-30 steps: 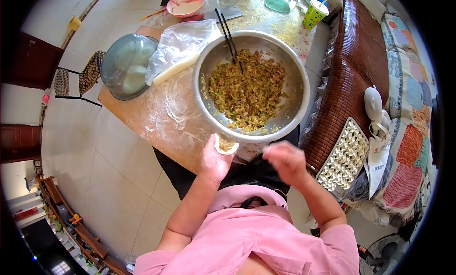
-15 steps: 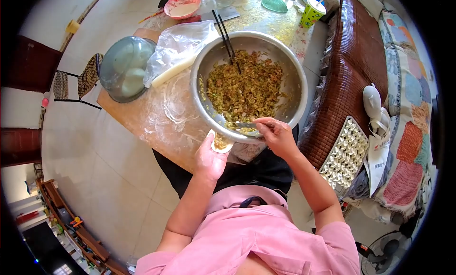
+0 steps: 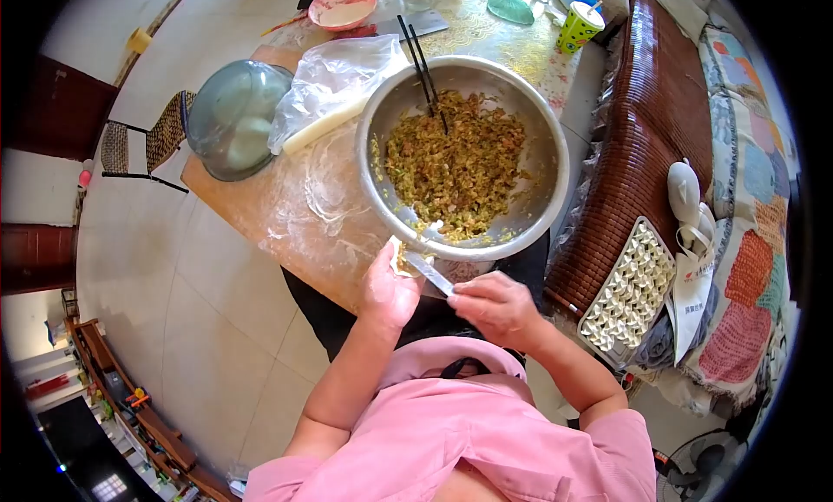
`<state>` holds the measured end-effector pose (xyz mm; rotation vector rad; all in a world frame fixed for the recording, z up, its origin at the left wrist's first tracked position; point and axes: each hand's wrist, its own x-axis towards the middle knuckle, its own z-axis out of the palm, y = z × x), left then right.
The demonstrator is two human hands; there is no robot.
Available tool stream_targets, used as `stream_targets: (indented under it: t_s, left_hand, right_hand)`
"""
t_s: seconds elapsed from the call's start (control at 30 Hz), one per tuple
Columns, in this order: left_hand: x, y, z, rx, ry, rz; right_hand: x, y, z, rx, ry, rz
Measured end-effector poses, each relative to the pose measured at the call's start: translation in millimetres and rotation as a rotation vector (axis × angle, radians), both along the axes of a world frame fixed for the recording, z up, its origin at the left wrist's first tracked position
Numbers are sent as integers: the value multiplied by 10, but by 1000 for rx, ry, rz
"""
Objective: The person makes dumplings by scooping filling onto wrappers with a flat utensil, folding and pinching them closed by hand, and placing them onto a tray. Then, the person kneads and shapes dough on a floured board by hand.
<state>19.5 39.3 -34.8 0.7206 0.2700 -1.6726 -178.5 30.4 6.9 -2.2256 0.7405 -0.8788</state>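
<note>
My left hand [image 3: 390, 287] is closed around a dumpling wrapper [image 3: 398, 255], cupped, with some filling in it. In my right hand [image 3: 497, 308] is a flat metal spreader [image 3: 431, 275], its far end at the wrapper. Both hands are just below the near rim of a large steel bowl [image 3: 548, 198]. Chopped greenish-brown filling [image 3: 460, 168] lies heaped in the bowl, and a pair of black chopsticks [image 3: 421, 64] stands in it, leaning on the far rim.
A floured board [image 3: 252, 211] bears a rolling pin [image 3: 325, 125], a plastic bag [image 3: 338, 77] and a glass bowl covering dough [image 3: 239, 120]. Behind are a red bowl [image 3: 342, 7] and a green cup [image 3: 580, 27]. Right, a tray of dumplings [image 3: 626, 285] lies on the sofa [image 3: 659, 111].
My right hand has drawn the spreader back from over the bowl's filling toward me and to the wrapper. My left hand stays nearly in place, with the wrapper more folded.
</note>
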Motion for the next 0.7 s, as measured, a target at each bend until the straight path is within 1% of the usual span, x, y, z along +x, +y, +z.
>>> stream_targets:
  t_s: [0.03, 0.1, 0.17, 0.2, 0.27, 0.4, 0.47, 0.5, 0.57, 0.6, 0.67, 0.7]
  left_hand:
    - [-4, -3, 0, 0, 0, -1]
    - [-30, -6, 32, -6, -15, -6]
    - [-71, -21, 86, 33, -31, 5]
    - [-85, -29, 108, 72, -51, 21]
    - [-103, -26, 126, 76, -52, 15]
    - [-108, 12, 89, 66, -16, 28]
    - [-108, 12, 91, 72, -19, 26]
    - [-109, 10, 92, 77, -21, 22]
    - [-112, 5, 91, 70, -18, 17]
    - [-114, 6, 89, 62, -18, 11]
    - [-111, 10, 91, 64, -16, 8]
    - [-107, 6, 94, 64, -14, 5]
  right_hand:
    - [-52, -36, 52, 73, -34, -44]
    - [-127, -184, 51, 118, -41, -299]
    - [-92, -398, 42, 214, 50, -437]
    - [-82, -485, -21, 212, 49, -443]
    - [-60, -618, -213, 43, 205, -393]
    - [-40, -656, -294, 85, 267, -376]
    - [-68, -615, -269, 222, 197, -397]
    - [-80, -596, -247, 223, 199, -396]
    - [-105, -550, -207, 450, 84, -426]
    - [-117, -528, -221, 450, 85, -425]
    - [-136, -486, -254, 721, -88, -435]
    - [-144, -468, -256, 721, -88, -433]
